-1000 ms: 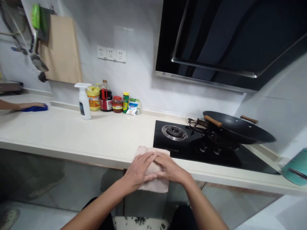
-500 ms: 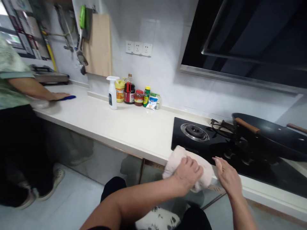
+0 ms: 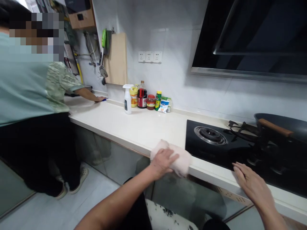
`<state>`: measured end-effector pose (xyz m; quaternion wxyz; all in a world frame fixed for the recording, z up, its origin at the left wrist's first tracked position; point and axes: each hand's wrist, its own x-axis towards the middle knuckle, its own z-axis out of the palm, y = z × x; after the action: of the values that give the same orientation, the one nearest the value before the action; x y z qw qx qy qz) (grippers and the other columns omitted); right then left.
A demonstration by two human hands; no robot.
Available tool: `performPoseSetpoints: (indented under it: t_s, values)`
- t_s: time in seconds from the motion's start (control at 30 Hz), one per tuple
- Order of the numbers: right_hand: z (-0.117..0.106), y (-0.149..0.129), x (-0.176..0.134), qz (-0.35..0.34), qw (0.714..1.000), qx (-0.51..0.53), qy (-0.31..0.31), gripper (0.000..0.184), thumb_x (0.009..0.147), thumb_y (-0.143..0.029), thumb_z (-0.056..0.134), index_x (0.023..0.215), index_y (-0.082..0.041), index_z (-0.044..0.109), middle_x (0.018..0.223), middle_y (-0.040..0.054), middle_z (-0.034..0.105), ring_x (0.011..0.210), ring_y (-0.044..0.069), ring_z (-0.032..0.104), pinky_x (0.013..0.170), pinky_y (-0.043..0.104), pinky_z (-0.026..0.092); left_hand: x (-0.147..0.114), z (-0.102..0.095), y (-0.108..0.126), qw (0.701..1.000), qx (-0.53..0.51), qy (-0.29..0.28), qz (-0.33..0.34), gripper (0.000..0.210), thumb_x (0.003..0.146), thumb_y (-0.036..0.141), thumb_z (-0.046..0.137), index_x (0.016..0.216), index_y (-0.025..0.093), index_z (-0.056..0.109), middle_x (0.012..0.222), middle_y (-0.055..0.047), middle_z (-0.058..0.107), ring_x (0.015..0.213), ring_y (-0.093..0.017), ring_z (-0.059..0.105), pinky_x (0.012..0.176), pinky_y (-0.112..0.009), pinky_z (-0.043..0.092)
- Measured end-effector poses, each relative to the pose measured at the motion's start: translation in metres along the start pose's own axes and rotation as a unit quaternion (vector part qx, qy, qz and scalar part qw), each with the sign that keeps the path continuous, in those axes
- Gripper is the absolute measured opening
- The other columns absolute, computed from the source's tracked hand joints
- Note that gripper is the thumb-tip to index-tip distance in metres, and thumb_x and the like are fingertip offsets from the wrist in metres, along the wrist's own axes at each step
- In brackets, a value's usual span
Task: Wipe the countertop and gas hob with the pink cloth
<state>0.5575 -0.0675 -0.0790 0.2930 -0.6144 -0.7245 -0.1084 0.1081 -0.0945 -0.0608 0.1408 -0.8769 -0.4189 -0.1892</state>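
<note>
Where left hand (image 3: 162,162) presses: cloth (image 3: 176,156), lengthwise along counter edge (image 3: 134,145).

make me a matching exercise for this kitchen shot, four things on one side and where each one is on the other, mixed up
Things:
1. pink cloth
2. right hand
3. spray bottle
4. wok

Places:
A. on the far burner at the right edge of the picture
B. on the counter by the wall, left of the sauce bottles
C. under the left hand at the counter's front edge
D. flat on the front edge of the black stove top, holding nothing

Pairs: 1-C, 2-D, 3-B, 4-A
</note>
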Motion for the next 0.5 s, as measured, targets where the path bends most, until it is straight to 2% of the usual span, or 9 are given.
performPoseSetpoints:
  t_s: [0.13, 0.23, 0.33, 0.4, 0.5]
  values:
    - [0.001, -0.002, 0.001, -0.002, 1.0, -0.012, 0.002, 0.064, 0.097, -0.06, 0.03, 0.121, -0.017, 0.07, 0.134, 0.011, 0.067, 0.131, 0.031, 0.057, 0.115, 0.051, 0.042, -0.056, -0.027, -0.088, 0.986, 0.027, -0.053, -0.158, 0.079, 0.078, 0.051, 0.078, 0.148, 0.026, 0.049, 0.153, -0.014, 0.05, 0.142, -0.032, 0.043, 0.119, -0.047, 0.03]
    - [0.002, -0.002, 0.002, 0.004, 1.0, -0.019, 0.002, 0.064, 0.096, -0.059, 0.03, 0.121, -0.017, 0.07, 0.132, 0.0117, 0.067, 0.13, 0.033, 0.058, 0.114, 0.052, 0.043, -0.088, -0.055, -0.138, 0.973, 0.057, -0.061, -0.216, 0.079, 0.075, 0.038, 0.079, 0.146, 0.023, 0.05, 0.155, -0.016, 0.048, 0.145, -0.034, 0.04, 0.122, -0.048, 0.024]
    - [0.005, -0.001, 0.002, 0.003, 1.0, -0.026, 0.0, 0.063, 0.096, -0.059, 0.03, 0.121, -0.017, 0.07, 0.133, 0.0115, 0.067, 0.129, 0.033, 0.059, 0.112, 0.053, 0.043, -0.11, -0.08, -0.172, 0.956, 0.084, -0.062, -0.274, 0.079, 0.072, 0.028, 0.079, 0.145, 0.024, 0.051, 0.156, -0.017, 0.045, 0.148, -0.037, 0.033, 0.124, -0.058, 0.013]
    - [0.007, -0.001, 0.002, -0.006, 0.999, -0.033, 0.009, 0.063, 0.095, -0.059, 0.03, 0.121, -0.017, 0.069, 0.133, 0.0115, 0.067, 0.128, 0.033, 0.059, 0.112, 0.051, 0.044, -0.12, -0.092, -0.189, 0.936, 0.105, -0.063, -0.331, 0.084, 0.07, 0.027, 0.08, 0.148, 0.024, 0.049, 0.16, -0.019, 0.038, 0.152, -0.043, 0.023, 0.121, -0.067, 0.009]
    - [0.01, -0.002, 0.002, -0.018, 0.999, -0.036, 0.025, 0.062, 0.094, -0.058, 0.031, 0.12, -0.017, 0.07, 0.131, 0.0114, 0.068, 0.126, 0.032, 0.06, 0.11, 0.049, 0.045, -0.131, -0.1, -0.204, 0.902, 0.126, -0.075, -0.407, 0.09, 0.07, 0.031, 0.08, 0.152, 0.025, 0.044, 0.165, -0.02, 0.028, 0.153, -0.046, 0.015, 0.119, -0.067, 0.014]
